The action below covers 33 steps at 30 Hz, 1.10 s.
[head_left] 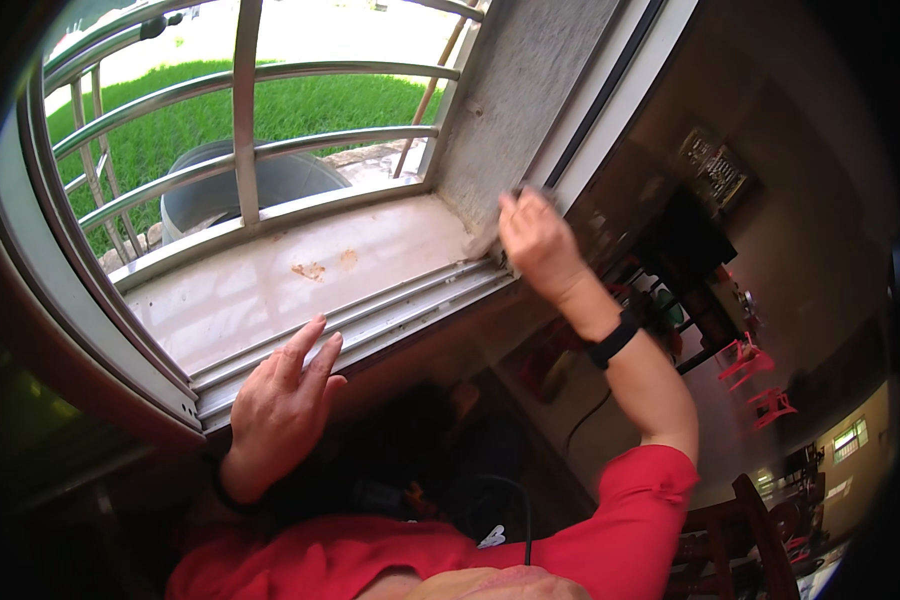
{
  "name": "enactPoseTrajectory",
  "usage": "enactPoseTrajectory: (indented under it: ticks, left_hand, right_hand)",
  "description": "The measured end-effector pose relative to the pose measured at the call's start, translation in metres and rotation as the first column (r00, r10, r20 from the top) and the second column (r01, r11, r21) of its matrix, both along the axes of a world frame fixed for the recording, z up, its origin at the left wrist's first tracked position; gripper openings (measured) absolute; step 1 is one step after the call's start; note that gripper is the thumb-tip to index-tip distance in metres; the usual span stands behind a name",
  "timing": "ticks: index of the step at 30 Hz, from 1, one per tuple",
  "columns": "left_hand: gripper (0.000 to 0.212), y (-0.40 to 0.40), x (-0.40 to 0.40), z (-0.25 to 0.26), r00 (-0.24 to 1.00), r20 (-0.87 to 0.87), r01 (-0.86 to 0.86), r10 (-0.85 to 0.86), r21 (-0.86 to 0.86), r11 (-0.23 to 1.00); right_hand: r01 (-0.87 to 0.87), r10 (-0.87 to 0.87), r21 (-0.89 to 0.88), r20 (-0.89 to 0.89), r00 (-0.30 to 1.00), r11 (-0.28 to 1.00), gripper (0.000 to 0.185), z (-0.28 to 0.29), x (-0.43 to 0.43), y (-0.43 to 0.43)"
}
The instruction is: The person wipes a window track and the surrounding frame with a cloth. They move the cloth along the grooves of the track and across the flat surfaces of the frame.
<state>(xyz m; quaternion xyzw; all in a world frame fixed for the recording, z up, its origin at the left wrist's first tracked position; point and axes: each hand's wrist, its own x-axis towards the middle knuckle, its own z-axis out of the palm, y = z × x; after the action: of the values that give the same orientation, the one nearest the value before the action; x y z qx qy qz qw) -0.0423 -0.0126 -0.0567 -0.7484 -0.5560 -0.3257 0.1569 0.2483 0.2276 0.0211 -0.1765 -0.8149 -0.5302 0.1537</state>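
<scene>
My left hand (pixel 281 409) rests at the near side of the aluminium window track (pixel 412 307), fingers apart and holding nothing. Its fingertips lie over the track's ribs. At the track's right end, my right hand (pixel 538 244) is curled and blurred by motion against the upright window frame (pixel 600 112). A greyish, blurred piece, seemingly a cloth (pixel 483 243), shows beside its fingers; most of it is hidden. Beyond the track, the pale window sill (pixel 401 229) bears a brown stain (pixel 309 271) and a fainter one to its right.
A metal window grille (pixel 246 112) bounds the sill's far side, with a grey tub (pixel 195 184) and grass outside. A rough plaster reveal (pixel 506 97) rises at the right. The left frame (pixel 90 300) curves past my left hand. Indoors, a wooden chair (pixel 757 525) stands at the lower right.
</scene>
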Motion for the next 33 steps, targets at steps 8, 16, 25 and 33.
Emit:
enactPoseTrajectory:
  ticks: [8, 16, 25, 33]
  left_hand:
    - [0.040, 0.003, 0.006, 0.002, 1.000, -0.013, -0.006, 0.006, -0.001, 1.000]
    - [0.040, 0.003, 0.004, 0.000, 0.998, -0.048, -0.025, 0.027, 0.027, 0.999]
    - [0.037, 0.002, 0.008, 0.001, 0.996, -0.050, -0.070, 0.067, -0.042, 0.997]
    - [0.037, 0.002, 0.004, -0.005, 0.997, -0.066, -0.029, 0.030, 0.009, 1.000]
  right_hand:
    - [0.365, -0.181, 0.390, -0.435, 0.882, 0.845, 0.024, 0.277, -0.013, 0.014]
    - [0.342, -0.104, 0.595, -0.398, 0.912, 0.727, 0.023, 0.281, -0.016, 0.028]
    - [0.356, -0.277, 0.428, -0.237, 0.931, 0.831, 0.037, 0.094, 0.006, 0.012]
    - [0.276, -0.254, 0.089, -0.198, 0.947, 0.957, 0.025, -0.058, 0.006, -0.029]
